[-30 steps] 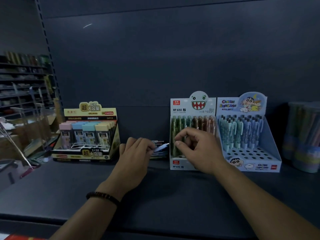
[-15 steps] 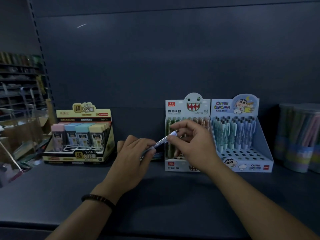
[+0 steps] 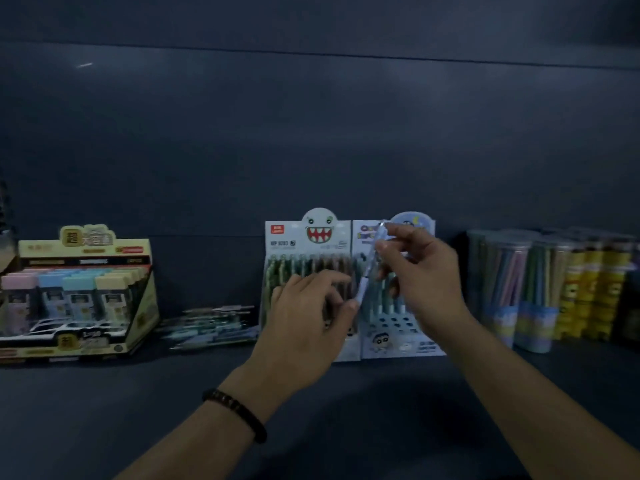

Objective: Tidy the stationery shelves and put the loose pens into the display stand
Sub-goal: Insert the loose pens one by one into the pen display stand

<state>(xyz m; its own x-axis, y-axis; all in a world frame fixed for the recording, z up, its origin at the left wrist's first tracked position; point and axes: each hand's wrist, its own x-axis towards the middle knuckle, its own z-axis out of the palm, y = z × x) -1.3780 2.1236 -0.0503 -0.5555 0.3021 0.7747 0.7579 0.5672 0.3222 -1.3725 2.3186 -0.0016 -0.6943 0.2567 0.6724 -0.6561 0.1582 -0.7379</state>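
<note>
Yellow carton (image 3: 85, 249) of pastel cases at left — pencil tubs (image 3: 505, 282) right.

Shelf (image 3: 104, 410) left to right: carton of cases (image 3: 79, 292), loose pens (image 3: 214, 325) lying just beside it, left display stand (image 3: 304, 237) touching right display stand (image 3: 401, 341), pencil tubs (image 3: 512, 289) further right; left hand (image 3: 304, 323) and right hand (image 3: 426, 275) in front of both stands, pen (image 3: 370, 268) tilted between them.

Dim light falls on a dark grey back panel (image 3: 311, 133) with horizontal seams above a dark shelf (image 3: 104, 417)
</note>
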